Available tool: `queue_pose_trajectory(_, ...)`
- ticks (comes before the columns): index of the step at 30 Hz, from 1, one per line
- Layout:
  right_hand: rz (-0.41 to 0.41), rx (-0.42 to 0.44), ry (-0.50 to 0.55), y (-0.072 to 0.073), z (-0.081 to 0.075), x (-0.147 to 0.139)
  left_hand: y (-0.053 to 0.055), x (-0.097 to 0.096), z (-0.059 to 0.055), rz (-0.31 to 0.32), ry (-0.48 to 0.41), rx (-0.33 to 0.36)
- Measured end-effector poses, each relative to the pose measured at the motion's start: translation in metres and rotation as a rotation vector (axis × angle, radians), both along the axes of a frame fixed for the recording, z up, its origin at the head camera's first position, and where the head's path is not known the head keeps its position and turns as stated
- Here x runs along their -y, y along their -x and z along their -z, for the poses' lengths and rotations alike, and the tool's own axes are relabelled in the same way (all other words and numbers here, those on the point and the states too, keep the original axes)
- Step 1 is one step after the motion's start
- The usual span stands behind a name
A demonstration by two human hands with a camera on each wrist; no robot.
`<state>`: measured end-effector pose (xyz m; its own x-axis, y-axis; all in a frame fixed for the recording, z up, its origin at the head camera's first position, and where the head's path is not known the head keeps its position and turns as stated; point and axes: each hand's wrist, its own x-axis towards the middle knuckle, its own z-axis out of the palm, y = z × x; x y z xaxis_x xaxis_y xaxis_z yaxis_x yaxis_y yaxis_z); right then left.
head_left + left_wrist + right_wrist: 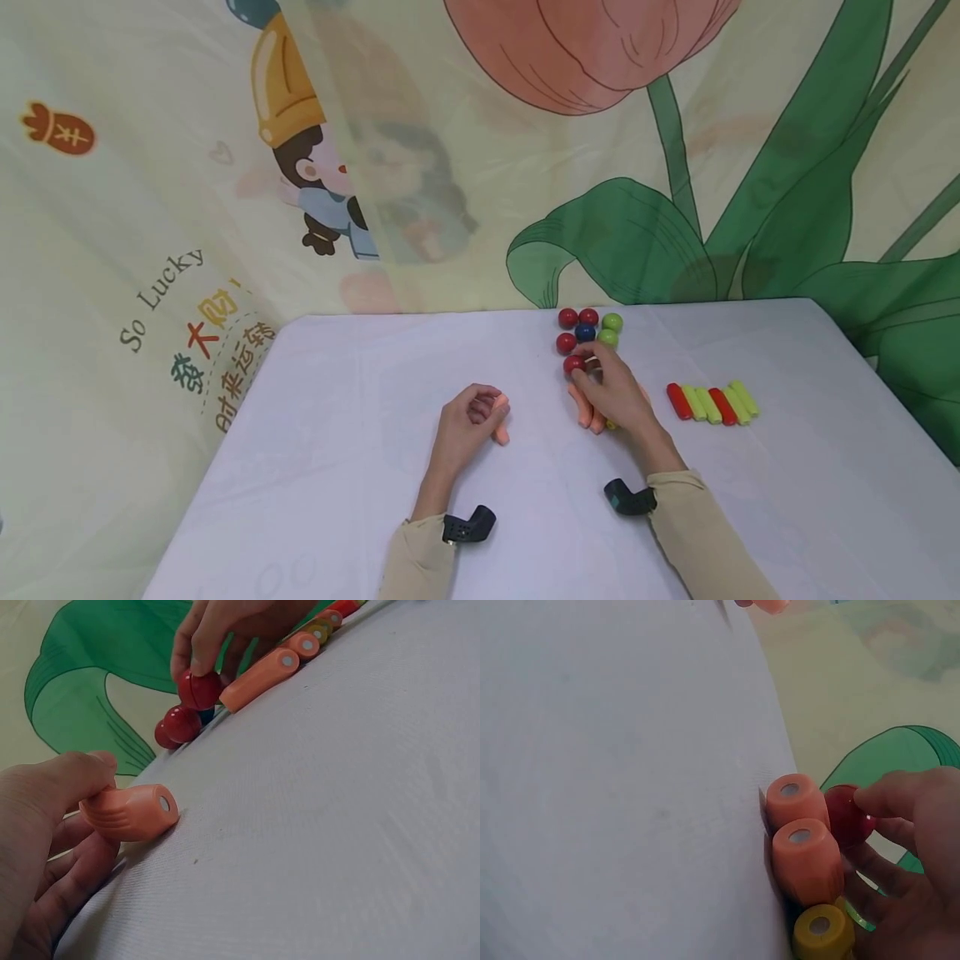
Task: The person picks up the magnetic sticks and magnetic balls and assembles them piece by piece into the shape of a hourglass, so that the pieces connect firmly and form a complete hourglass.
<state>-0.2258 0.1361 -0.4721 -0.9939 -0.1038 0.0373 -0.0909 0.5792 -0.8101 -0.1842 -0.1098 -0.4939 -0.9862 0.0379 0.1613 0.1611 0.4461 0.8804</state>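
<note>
My left hand [462, 427] pinches a peach-orange curved piece [135, 814] between thumb and fingers, just at the white table surface; a round metal disc shows in its end. Farther right, my right hand [621, 396] holds a red ball [847, 817] with thumb and fingers. That ball is at the front of a cluster of red balls [566, 342], a dark blue ball [585, 333] and green balls [612, 322]. Below the right hand lie more orange pieces [806, 862] and a yellow piece [823, 930], partly hidden by the hand in the head view.
A row of red and yellow-green sticks [712, 403] lies side by side to the right of the right hand. White cloth covers the table [337, 467]. A printed curtain [420, 150] hangs behind the table's back edge.
</note>
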Motion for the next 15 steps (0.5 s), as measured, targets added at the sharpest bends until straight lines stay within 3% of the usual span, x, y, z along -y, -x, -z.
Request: queue_pose_trajectory(15, -0.04, 0.012, 0.057, -0.0012, -0.0072, 0.0074, 0.0004, 0.0014, 0.0019, -0.002, 0.0, 0.006)
